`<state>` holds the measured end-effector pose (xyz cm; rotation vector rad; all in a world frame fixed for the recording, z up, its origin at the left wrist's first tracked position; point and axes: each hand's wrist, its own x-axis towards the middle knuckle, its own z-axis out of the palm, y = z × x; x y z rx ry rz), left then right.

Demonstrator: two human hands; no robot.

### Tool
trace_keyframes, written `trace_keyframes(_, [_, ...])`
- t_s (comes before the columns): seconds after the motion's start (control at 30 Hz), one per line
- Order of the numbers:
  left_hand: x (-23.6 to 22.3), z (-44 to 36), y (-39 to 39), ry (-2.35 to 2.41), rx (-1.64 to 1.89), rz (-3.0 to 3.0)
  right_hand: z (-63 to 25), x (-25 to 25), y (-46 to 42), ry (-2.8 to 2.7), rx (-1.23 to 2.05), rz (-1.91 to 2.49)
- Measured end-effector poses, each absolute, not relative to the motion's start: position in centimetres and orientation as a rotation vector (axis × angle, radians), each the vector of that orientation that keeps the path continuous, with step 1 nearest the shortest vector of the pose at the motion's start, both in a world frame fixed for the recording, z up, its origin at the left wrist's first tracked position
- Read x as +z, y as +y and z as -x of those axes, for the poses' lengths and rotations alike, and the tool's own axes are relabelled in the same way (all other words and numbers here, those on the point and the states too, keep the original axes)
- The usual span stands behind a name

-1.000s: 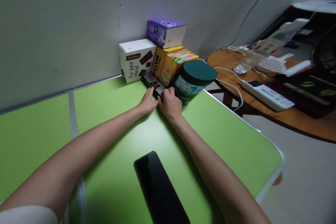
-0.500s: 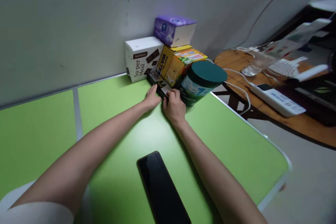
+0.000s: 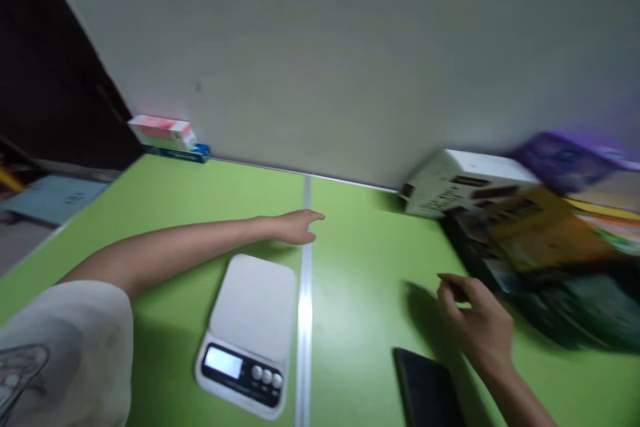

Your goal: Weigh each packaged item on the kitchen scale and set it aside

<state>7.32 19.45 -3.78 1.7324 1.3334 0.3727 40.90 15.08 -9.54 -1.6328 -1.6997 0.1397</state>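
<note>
My left hand (image 3: 299, 227) is open above the green table (image 3: 360, 247), near its silver seam. Its fingers stretch to the right, touching no object. A white digital kitchen scale (image 3: 255, 310) with a lit display lies below the left forearm. My right hand (image 3: 477, 320) is raised over the table with fingers curled and thumb close to the index finger; nothing shows in it. A black phone (image 3: 430, 390) lies just left of the right wrist. Right of that hand are a dark flat box (image 3: 467, 243), a blurred yellow box (image 3: 545, 227) and a green tub (image 3: 585, 310).
Behind them are a white box (image 3: 465, 180) and a purple tissue pack (image 3: 565, 160), against the wall. A pink and white box (image 3: 163, 132) rests on a blue box (image 3: 185, 152) at the far left corner. The wall (image 3: 320, 60) runs along the table's back edge.
The view has swung left, bringing in the scale and the far left boxes. Both hands have come away from the dark flat box; my left hand is now far to its left.
</note>
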Motion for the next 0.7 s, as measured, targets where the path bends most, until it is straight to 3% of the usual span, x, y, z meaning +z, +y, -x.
trace_keyframes(0.23, [-6.1,13.1,16.9,1.903,0.906,-1.352,-23.1,-5.8,18.4,-1.861,0.769,1.396])
trace_keyframes(0.47, [-9.2,25.2,18.7,2.145,1.411,-0.945,-4.2,-6.2,22.0,-1.924,1.501,1.190])
trace_keyframes(0.7, [-6.0,33.9,24.7,2.145,1.649,-0.950,9.3,-6.3,27.3,-1.795,1.634,1.018])
